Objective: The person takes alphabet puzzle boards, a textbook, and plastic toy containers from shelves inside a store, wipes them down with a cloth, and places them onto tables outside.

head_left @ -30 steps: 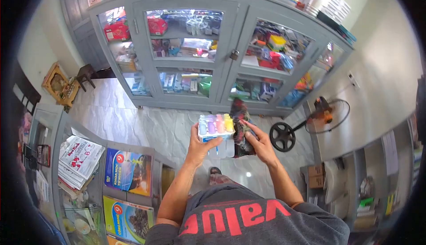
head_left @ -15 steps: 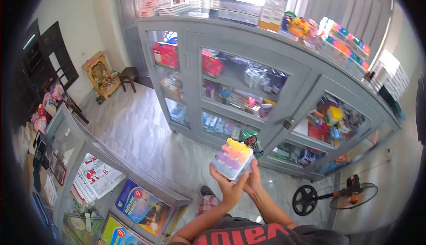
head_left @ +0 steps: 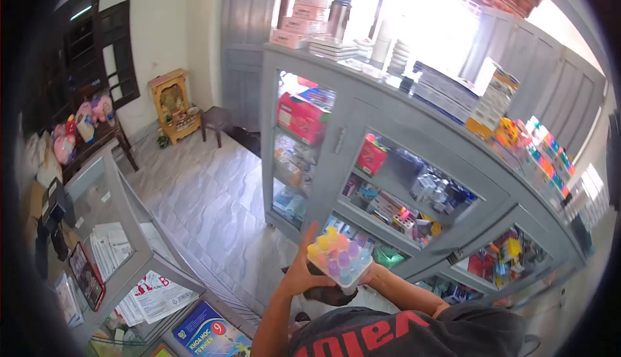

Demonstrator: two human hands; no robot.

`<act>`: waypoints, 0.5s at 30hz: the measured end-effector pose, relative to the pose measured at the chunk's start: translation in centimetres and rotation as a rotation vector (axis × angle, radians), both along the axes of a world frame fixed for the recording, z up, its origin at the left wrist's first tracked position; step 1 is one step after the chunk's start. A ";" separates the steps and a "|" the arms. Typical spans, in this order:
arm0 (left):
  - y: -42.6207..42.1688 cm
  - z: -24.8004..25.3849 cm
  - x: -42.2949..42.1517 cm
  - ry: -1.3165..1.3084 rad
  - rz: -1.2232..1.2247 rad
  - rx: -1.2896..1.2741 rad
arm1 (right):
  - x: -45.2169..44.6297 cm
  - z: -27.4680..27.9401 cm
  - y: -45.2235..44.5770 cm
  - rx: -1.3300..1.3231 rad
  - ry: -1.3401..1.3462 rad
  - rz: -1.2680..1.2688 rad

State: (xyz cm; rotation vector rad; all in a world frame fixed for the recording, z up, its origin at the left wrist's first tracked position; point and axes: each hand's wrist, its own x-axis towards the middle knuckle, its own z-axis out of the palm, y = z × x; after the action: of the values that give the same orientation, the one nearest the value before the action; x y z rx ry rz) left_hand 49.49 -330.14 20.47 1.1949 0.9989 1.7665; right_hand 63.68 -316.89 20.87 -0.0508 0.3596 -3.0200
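A white tray of small bottles, in yellow, pink, purple and blue rows, is held low in front of my body. My left hand grips its left side, with the thumb and fingers around the edge. At the lower right edge, my right hand holds the tray too, its fingers partly hidden behind it. A dark item shows just below the tray, too hidden to name.
A grey glass-fronted cabinet with goods on top stands ahead. At the left are a glass display case with papers and books, a small wooden shrine, a dark stool and plush toys.
The view has swung left and up. The tray has turned, its yellow row now at the left. My right hand, earlier beside a dark patterned item, is now on the tray.
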 end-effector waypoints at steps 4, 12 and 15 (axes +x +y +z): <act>-0.9 -3.2 -4.9 -0.038 -0.139 -0.182 | -5.1 -4.0 2.4 0.500 -0.329 0.103; -1.8 -6.7 -11.6 -0.167 0.765 -0.144 | -17.5 -4.7 5.3 0.876 -0.519 0.004; -1.1 -9.4 -15.2 -0.427 0.913 -0.161 | -24.1 -1.3 6.4 1.075 -0.325 -0.096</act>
State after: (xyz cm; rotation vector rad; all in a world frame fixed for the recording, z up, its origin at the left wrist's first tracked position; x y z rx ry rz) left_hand 34.25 -331.24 11.09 0.1914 1.5011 2.4095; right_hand 39.61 -310.46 19.57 0.5239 1.8506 -2.4231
